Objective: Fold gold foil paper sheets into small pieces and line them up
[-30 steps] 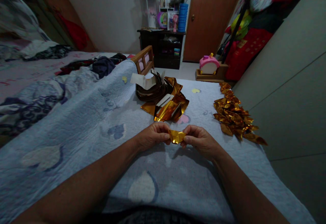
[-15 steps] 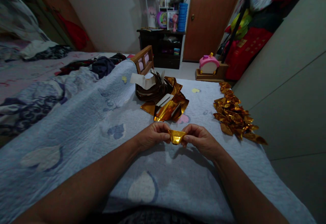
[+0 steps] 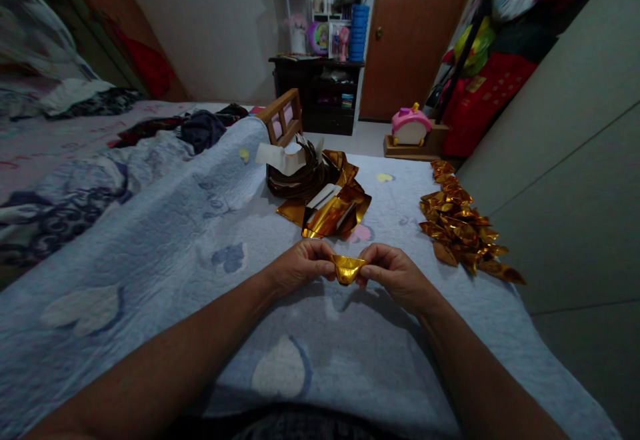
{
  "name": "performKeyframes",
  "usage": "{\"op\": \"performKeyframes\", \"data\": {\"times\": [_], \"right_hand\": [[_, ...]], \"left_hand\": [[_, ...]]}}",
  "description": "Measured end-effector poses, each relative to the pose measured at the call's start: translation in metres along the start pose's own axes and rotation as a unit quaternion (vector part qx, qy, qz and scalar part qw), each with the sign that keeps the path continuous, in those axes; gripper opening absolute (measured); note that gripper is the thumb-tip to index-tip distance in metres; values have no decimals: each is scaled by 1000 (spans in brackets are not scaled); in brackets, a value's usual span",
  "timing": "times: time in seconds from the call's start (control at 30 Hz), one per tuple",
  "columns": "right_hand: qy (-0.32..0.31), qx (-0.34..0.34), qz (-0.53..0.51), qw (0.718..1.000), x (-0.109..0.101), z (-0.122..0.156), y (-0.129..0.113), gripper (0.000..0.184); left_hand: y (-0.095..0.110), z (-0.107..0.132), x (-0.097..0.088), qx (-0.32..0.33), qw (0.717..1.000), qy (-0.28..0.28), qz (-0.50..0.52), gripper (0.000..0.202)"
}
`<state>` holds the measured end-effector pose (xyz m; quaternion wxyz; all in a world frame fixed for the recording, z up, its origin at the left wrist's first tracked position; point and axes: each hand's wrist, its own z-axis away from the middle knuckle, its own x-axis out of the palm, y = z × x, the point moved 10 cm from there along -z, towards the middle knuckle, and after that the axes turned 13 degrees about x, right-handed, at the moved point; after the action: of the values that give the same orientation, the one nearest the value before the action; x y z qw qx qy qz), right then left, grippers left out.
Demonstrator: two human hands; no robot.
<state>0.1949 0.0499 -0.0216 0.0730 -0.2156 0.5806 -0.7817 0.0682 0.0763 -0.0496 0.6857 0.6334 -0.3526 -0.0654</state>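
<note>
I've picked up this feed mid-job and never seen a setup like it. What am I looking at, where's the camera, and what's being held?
There's no machine here: you're seeing a person's two bare hands. The view comes from one camera worn on that person's head, looking forward and down.

The left hand and right hand hold a small folded gold piece between them, one end in each grip. Below them spreads a patterned blue cloth.

On it, just beyond the hands, lie loose gold sheets, next to a dark rounded bundle. Over to the right is a heap of gold pieces, near the cloth's edge. In the background stand a dark cabinet and a brown door.
</note>
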Motion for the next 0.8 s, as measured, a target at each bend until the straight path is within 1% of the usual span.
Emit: {"op": "performKeyframes", "data": {"times": [0.13, 0.33, 0.43, 0.5, 0.57, 0.6, 0.67, 0.73, 0.8], "right_hand": [[2, 0, 5, 1000, -1, 0, 0, 23], [22, -8, 8, 1000, -4, 0, -4, 23], [36, -1, -3, 999, -5, 1, -6, 25], [49, 14, -11, 999, -6, 1, -5, 30], [61, 21, -11, 998, -8, 1, -4, 34], [67, 19, -8, 998, -9, 1, -3, 35], [81, 13, 4, 997, -12, 2, -3, 33], [95, 13, 19, 995, -16, 1, -1, 30], [113, 15, 36, 993, -20, 1, 0, 28]], "left_hand": [[1, -1, 0, 2, 1000, 1, -1, 42], [6, -2, -2, 23, 1000, 12, -9, 38], [12, -3, 3, 43, 998, -15, -44, 30], [21, -3, 7, 77, 991, -39, -99, 23], [34, -2, 11, 132, 971, -57, -190, 14], [41, 0, 14, 161, 954, -65, -245, 9], [53, 3, 20, 217, 907, -76, -354, 4], [61, 8, 27, 265, 858, -80, -433, 11], [66, 12, 32, 301, 820, -80, -480, 16]]}}
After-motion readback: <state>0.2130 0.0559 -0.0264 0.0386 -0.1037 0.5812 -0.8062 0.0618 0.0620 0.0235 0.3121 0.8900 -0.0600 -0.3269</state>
